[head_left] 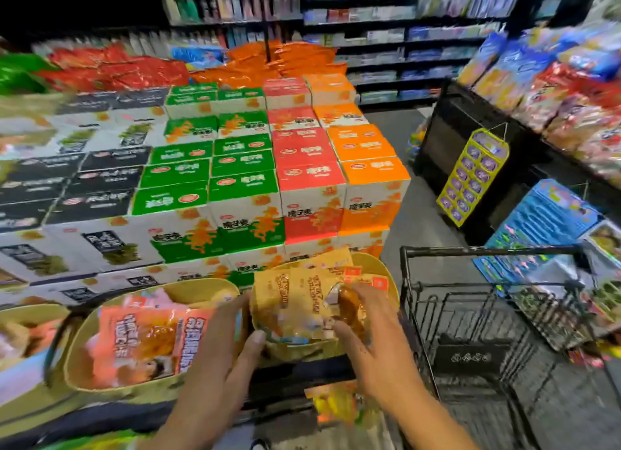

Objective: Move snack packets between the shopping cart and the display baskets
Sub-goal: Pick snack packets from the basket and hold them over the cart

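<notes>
1. Pretty bright on the stacked cartons [255,167]; colours look oversaturated, almost neon.
2. Back shelves [369,29] sit in dim light, and the top-left corner goes nearly black.
3. Motion blur smears the whole frame, worst along the left and right edges.
4. Wide-angle lens bends straight lines outward.
5. Print on the packets [295,302] is mushy, barely readable.

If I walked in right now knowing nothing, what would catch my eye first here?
Probably the big stepped stack of boxes in green, red and orange bands, filling the middle of the view. Right below it, the left hand and right hand hold a bunch of yellow snack packets over a tan display basket. A black wire shopping cart stands just to the right, and a neighbouring basket of orange-pink packets sits to the left.
</notes>
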A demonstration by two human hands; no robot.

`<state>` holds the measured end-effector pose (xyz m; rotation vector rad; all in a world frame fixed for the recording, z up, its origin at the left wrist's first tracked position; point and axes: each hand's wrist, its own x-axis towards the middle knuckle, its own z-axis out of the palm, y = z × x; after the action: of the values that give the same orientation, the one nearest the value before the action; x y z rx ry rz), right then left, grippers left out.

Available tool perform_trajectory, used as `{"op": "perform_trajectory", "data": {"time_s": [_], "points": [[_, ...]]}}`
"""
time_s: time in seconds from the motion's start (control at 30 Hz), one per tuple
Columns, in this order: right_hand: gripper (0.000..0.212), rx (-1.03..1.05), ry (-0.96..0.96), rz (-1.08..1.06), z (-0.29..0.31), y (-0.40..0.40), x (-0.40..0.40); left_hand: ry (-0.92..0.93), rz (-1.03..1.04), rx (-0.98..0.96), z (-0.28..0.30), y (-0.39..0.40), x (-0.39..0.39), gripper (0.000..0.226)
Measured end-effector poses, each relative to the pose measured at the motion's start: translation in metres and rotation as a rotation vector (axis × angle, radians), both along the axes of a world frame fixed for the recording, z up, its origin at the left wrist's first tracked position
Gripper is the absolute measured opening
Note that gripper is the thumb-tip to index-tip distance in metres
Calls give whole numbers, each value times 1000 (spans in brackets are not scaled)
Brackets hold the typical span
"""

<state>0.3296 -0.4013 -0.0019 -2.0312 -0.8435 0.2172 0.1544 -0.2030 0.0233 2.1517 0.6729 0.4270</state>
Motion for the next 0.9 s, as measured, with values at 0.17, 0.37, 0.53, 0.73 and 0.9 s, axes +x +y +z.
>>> {"op": "perform_trajectory", "data": {"time_s": [0.17,0.37,0.53,0.73,0.9], "points": [[62,-349,-122,102,-12,95,34,38,-8,5,-1,70,-14,52],[66,-733,29,249,0,137,84,49,-145,-11,-10,115,-5,47],[62,-841,-74,262,-3,123,88,75,-219,28,-24,128,10,44],[74,-999,78,269,2,114,91,46,-431,181,-31,123,64,38],[7,-1045,-78,314,21,98,81,112,-588,211,-38,104,137,31]]}}
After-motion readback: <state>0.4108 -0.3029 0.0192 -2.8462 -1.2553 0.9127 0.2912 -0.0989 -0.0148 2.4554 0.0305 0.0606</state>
